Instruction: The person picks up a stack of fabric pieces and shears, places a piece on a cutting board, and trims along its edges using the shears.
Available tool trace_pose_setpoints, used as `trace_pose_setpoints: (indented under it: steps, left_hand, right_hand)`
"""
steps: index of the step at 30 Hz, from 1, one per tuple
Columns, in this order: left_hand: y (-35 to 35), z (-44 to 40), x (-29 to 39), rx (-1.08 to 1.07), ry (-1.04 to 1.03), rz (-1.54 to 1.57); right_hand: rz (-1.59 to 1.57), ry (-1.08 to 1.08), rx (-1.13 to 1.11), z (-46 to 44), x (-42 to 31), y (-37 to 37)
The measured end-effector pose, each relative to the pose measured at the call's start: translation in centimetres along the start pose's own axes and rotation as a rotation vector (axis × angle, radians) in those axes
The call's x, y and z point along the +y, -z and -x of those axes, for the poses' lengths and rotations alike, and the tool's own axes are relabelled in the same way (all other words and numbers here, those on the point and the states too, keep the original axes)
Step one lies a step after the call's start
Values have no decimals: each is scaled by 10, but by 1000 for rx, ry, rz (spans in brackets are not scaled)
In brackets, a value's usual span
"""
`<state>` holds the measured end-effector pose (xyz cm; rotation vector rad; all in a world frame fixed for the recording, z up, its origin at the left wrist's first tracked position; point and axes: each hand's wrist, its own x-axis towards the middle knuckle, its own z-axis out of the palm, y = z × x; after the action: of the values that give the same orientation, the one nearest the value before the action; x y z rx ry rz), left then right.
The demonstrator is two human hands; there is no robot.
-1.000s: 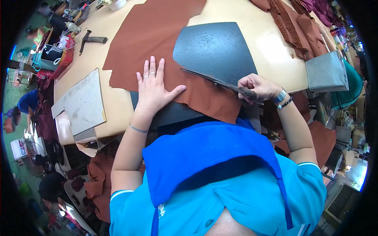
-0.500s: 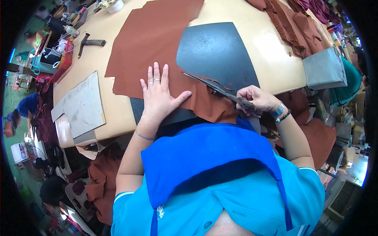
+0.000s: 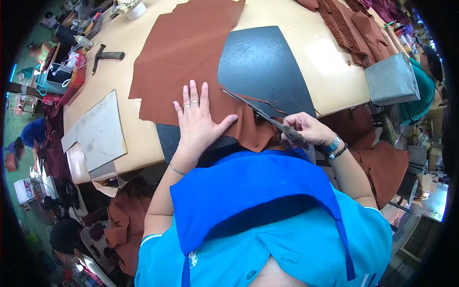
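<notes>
A large sheet of reddish-brown leather (image 3: 179, 52) lies across the table and partly over a black board (image 3: 260, 57). My left hand (image 3: 200, 122) rests flat on its near part, fingers spread and thumb out to the right. My right hand (image 3: 308, 130) grips a pair of scissors (image 3: 260, 114) by dark, wrapped handles. The blades look nearly closed and point up-left at the leather's edge. Along them, a thin leather strip (image 3: 256, 99) curls away over the board. Below the blades, a flap of the leather (image 3: 253, 129) hangs in folds toward my blue apron (image 3: 253, 191).
A hammer (image 3: 109, 56) and a grey pattern sheet (image 3: 98, 131) lie on the left of the table (image 3: 153, 141). Beyond them stands a red basket (image 3: 76, 79). At right are a grey metal box (image 3: 392, 79) and more brown leather pieces (image 3: 351, 33).
My right hand and the scissors have shifted slightly left and down. My left hand still lies flat on the leather, and the view has moved a little.
</notes>
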<state>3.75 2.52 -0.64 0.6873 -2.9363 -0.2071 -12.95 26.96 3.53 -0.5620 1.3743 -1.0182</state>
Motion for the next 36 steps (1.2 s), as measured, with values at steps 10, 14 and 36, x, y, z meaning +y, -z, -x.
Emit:
trace_pose_setpoints:
  steps: [10,14,36]
  left_hand:
    - [5,1,7,-48,12,27]
    - [19,-17,-11,-71,-34,58]
    - [11,-32,-26,-67,-134,-41]
  right_hand:
    - [-87,26,1,-5,15,-5]
    - [-98,48,46,-3,25,-9]
    - [-153,104,61,-8,27,-21]
